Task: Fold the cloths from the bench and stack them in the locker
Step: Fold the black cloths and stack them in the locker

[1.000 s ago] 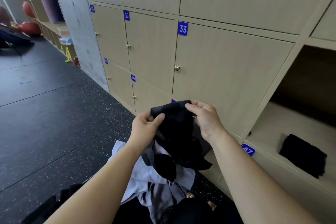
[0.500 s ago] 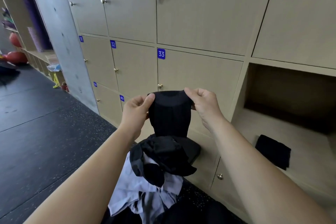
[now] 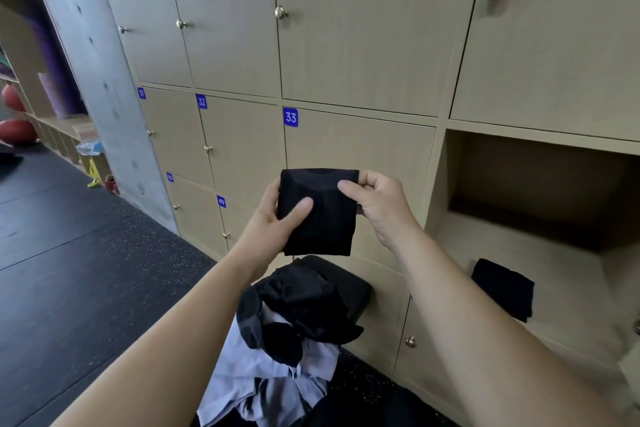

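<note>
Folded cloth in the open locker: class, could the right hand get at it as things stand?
Probably yes: nothing blocks the open locker in front of the folded cloth, though the right hand pinches the held cloth.

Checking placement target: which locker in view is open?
The locker right of door 33: its front stands open, showing a folded black cloth on its floor. Every other door in view is shut.

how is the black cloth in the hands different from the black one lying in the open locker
The held cloth hangs upright in the air; the locker cloth lies flat on the floor of the open locker. The held cloth is pinched by the left hand and right hand; the locker cloth is untouched. Both are black and folded into small rectangles.
</note>
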